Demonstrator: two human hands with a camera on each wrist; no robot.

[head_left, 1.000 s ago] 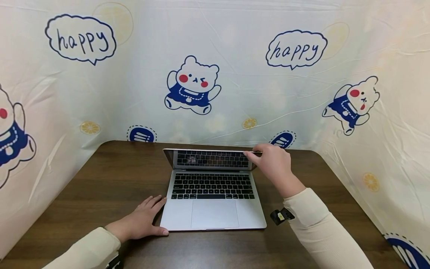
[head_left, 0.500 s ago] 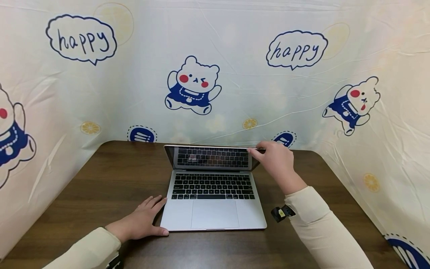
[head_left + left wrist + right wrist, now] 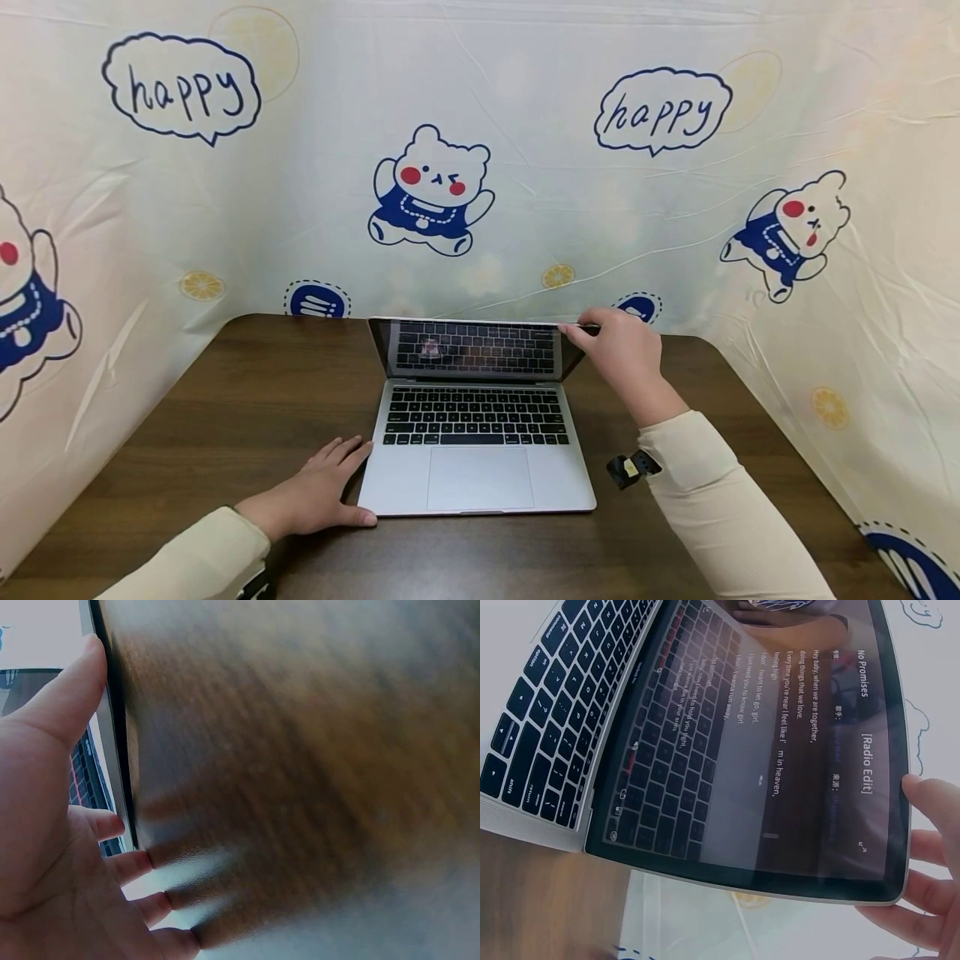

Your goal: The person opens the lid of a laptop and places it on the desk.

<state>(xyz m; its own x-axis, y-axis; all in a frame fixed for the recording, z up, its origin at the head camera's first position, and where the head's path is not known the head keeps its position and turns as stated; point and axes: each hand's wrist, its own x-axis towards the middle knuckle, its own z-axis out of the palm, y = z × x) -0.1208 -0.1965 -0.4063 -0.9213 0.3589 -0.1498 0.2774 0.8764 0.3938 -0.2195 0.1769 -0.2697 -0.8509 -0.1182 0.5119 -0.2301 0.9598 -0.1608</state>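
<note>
A silver laptop (image 3: 480, 477) with black keys sits on the wooden table, its lid (image 3: 474, 348) raised and the dark screen mirroring the keyboard. My right hand (image 3: 624, 354) pinches the lid's upper right corner, thumb on the screen side and fingers behind. In the right wrist view, lines of text show on the screen (image 3: 780, 750), and the right hand (image 3: 930, 862) holds the lid's edge. Beside the base, my left hand (image 3: 313, 492) rests with fingers spread on the table; its thumb touches the front left corner. The left wrist view shows that hand (image 3: 60, 847) against the laptop's side.
The brown wooden table (image 3: 225, 400) extends around the laptop. Close behind and on both sides hangs a pale curtain (image 3: 525, 208) with bear drawings and "happy" bubbles. A small black device (image 3: 630, 468) is strapped at the right wrist.
The laptop's lid has tilted further up and back, with my right hand rising along with its corner. My left hand and the laptop's base have stayed in place.
</note>
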